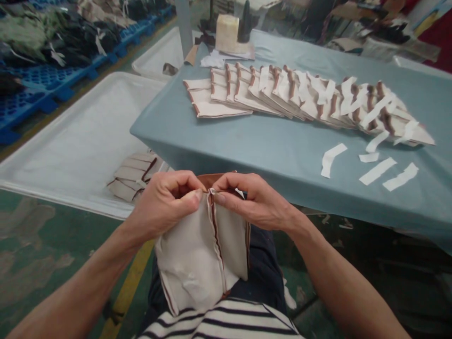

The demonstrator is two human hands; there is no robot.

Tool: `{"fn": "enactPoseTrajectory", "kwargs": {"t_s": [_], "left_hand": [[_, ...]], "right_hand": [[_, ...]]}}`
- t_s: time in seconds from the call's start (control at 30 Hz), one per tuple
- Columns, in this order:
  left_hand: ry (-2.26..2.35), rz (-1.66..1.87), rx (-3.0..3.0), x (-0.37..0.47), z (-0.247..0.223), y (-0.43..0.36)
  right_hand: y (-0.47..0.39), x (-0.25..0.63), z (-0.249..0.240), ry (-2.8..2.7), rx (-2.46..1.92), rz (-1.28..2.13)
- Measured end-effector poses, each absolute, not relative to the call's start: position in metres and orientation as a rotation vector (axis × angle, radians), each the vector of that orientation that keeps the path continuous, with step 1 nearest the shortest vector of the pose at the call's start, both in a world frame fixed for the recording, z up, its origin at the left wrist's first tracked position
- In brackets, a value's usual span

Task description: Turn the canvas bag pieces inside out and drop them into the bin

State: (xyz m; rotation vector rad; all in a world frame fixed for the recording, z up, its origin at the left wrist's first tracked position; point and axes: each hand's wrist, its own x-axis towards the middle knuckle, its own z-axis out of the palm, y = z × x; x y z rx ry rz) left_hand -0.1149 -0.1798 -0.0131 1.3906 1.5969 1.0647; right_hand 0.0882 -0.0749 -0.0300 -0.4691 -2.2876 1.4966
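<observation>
A cream fabric piece with brown-edged seams (187,254) rests on my lap, its centre seam running up toward my fingers. My left hand (169,195) pinches the top edge just left of that seam. On the other side of the seam, my right hand (249,197) pinches the same edge between thumb and forefinger. The fingertips of both hands nearly meet at the seam's top end. Behind them a strip of brown material (208,180) shows, partly hidden by the hands.
Ahead stands a table with a blue-grey cover (226,141). On it lies an overlapping row of cream pieces (222,101) and several white strips (377,171). To the left, a white bin (84,122) holds folded cream pieces (130,176). Blue pallets (63,82) bear dark bundles.
</observation>
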Motion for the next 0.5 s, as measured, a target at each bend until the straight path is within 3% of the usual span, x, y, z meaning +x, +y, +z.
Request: {"fn": "enactPoseTrajectory", "kwargs": {"t_s": [0.17, 0.5], "left_hand": [[1.562, 1.006, 1.423, -0.115, -0.007, -0.187], [1.638, 0.868, 2.074, -0.119, 0.011, -0.19]], "right_hand": [[-0.08, 0.09, -0.029, -2.23, -0.427, 1.509], [-0.086, 0.09, -0.033, -2.256, -0.312, 0.98]]}}
